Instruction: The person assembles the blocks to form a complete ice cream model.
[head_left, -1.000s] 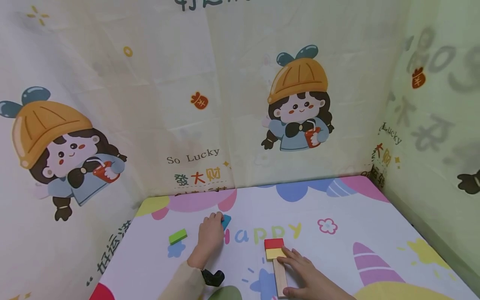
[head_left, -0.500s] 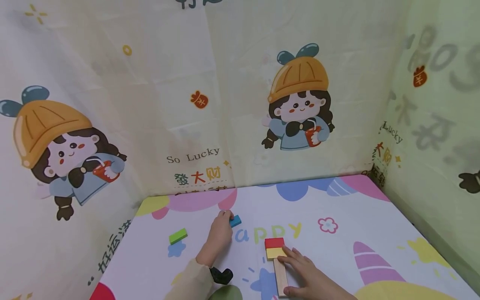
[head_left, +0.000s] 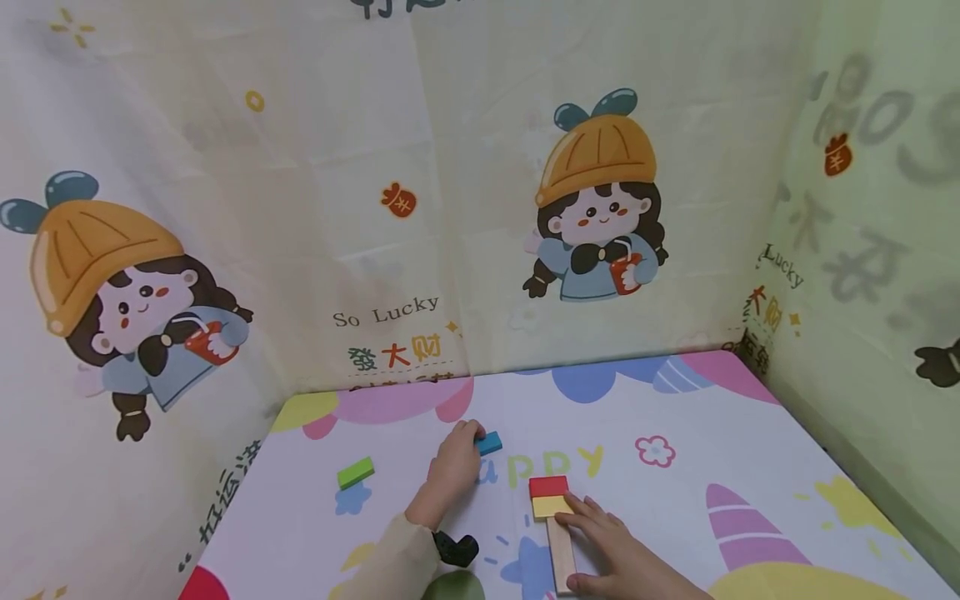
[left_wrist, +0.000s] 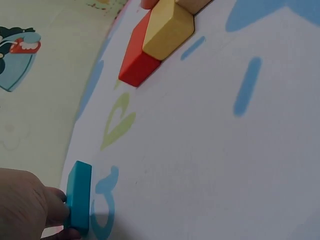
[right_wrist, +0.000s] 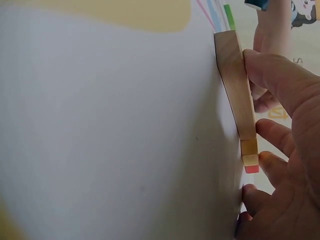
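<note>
My left hand [head_left: 454, 468] pinches a blue block [head_left: 490, 443] at its left end, low over the far part of the tabletop. In the left wrist view the thumb and fingers sit at one side of this blue block [left_wrist: 80, 195]. My right hand [head_left: 609, 546] rests with fingers spread along a plain wooden block [head_left: 559, 557], thumb near its close end and fingertips by a yellow block [head_left: 550, 507]. A red block [head_left: 548, 486] lies against the yellow one's far side, and the wooden block's far end meets the yellow one.
A green block [head_left: 356, 473] lies apart at the left of the patterned tabletop [head_left: 637, 500]. Cartoon-printed cloth [head_left: 480, 233] rises behind the table and along both sides. A black strap piece [head_left: 456, 550] shows at the left wrist.
My left hand has slid to the right with the blue block, bringing it nearer the red block. The right hand, the row of blocks and the green block stay in place.
</note>
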